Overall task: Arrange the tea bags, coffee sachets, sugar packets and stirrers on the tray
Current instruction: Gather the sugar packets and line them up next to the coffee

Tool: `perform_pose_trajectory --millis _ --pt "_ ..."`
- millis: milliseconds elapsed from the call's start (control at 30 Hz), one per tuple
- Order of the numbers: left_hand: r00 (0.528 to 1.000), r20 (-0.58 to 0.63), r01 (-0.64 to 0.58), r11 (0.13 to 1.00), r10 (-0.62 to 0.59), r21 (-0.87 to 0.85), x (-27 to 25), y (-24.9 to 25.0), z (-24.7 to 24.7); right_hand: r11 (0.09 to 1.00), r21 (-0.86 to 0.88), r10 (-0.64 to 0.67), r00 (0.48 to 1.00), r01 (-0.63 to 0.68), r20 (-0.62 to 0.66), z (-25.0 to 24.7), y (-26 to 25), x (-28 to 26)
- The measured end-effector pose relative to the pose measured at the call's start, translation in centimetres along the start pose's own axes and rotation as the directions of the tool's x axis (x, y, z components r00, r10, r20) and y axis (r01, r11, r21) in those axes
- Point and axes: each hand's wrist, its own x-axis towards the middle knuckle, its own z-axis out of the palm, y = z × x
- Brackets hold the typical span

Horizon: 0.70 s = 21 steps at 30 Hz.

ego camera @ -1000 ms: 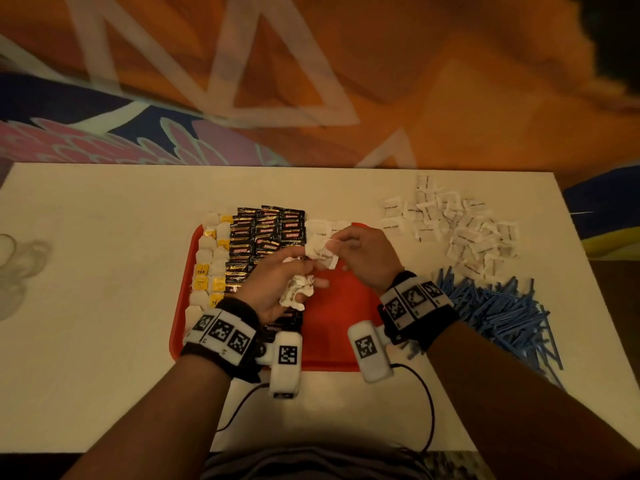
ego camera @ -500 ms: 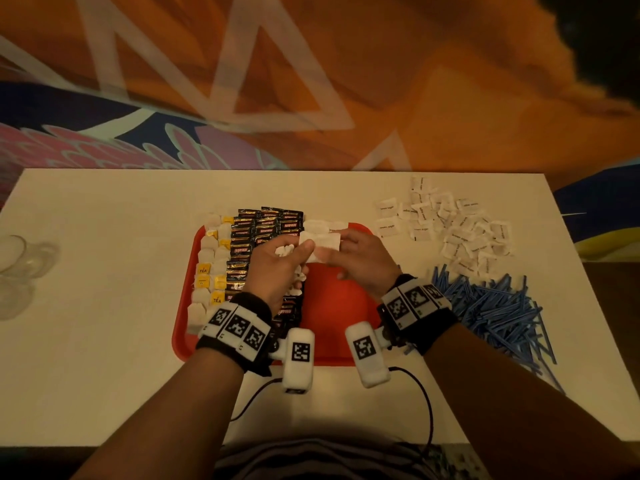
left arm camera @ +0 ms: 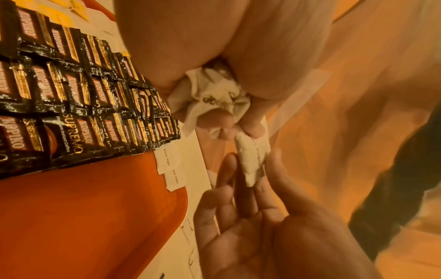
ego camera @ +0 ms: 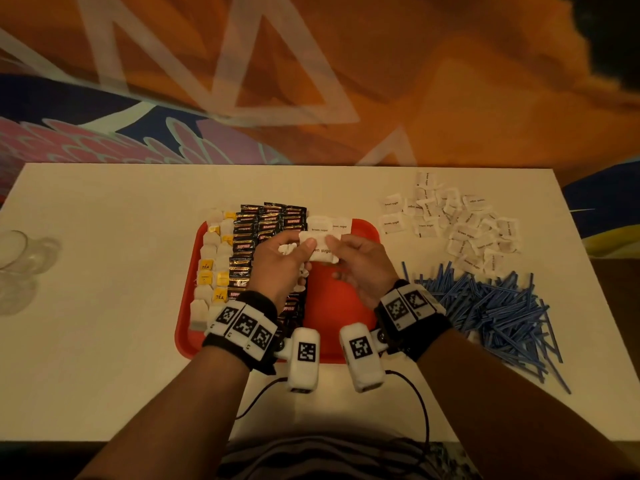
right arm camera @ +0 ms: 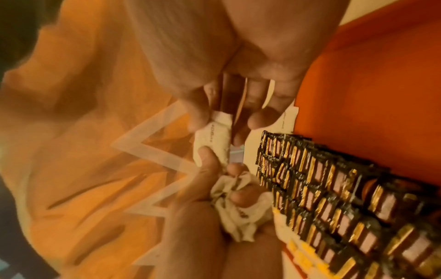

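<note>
Both hands were up over the red tray (ego camera: 360, 233), sharing one brown sugar packet (ego camera: 322, 249). The left hand (ego camera: 277, 265) pinched one end with its thumb and finger, and it also kept a crumpled bunch of sugar packets (left arm camera: 214, 94) squeezed in its palm. The right hand (ego camera: 363, 268) pinched the other end. Just past their fingertips, two brown sugar packets (ego camera: 329, 225) lay flat on the tray. Black coffee sachets (ego camera: 266, 223) sat in rows beside the left hand, with tea bags (ego camera: 211, 265) further out. More sugar packets (ego camera: 457, 220) and blue stirrers (ego camera: 491, 306) lay in heaps beyond the right hand.
</note>
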Motion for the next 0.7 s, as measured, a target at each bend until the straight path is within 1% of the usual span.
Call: perform_pose_trajectory --millis 100,200,300,367,467,567,700 --pt "0.999 -0.021 0.033 0.999 -0.033 -0.023 0.2 -0.2 0.0 0.981 -0.184 -0.056 0.998 0.06 0.026 -0.6 0.6 0.2" --pt "0.994 -0.082 0.069 0.997 -0.071 -0.035 0.6 -0.7 0.0 0.964 -0.251 -0.089 0.996 0.09 0.014 -0.9 0.8 0.6" --pt "0.988 -0.141 0.07 0.997 -0.067 0.017 1.2 -1.2 0.0 0.946 -0.314 -0.094 0.995 0.086 -0.011 -1.2 1.4 1.6" --pt "0.98 -0.171 0.103 0.995 -0.101 0.003 1.6 -1.4 -0.3 0.923 -0.379 -0.093 0.994 0.061 -0.065 -1.9 1.7 2.8" --pt "0.972 -0.178 0.158 0.987 -0.155 0.003 2.3 -1.7 -1.3 0.852 -0.524 -0.098 0.986 0.013 -0.135 -3.6 2.2 5.6" --pt "0.965 -0.188 0.186 0.982 -0.182 0.006 2.8 -2.1 -2.3 0.821 -0.567 -0.057 0.979 -0.067 -0.198 -5.0 2.9 8.9" --pt "0.955 -0.205 0.221 0.975 -0.213 0.016 3.2 -2.6 -3.3 0.773 -0.614 -0.01 0.964 -0.161 -0.265 -5.4 3.6 12.6"
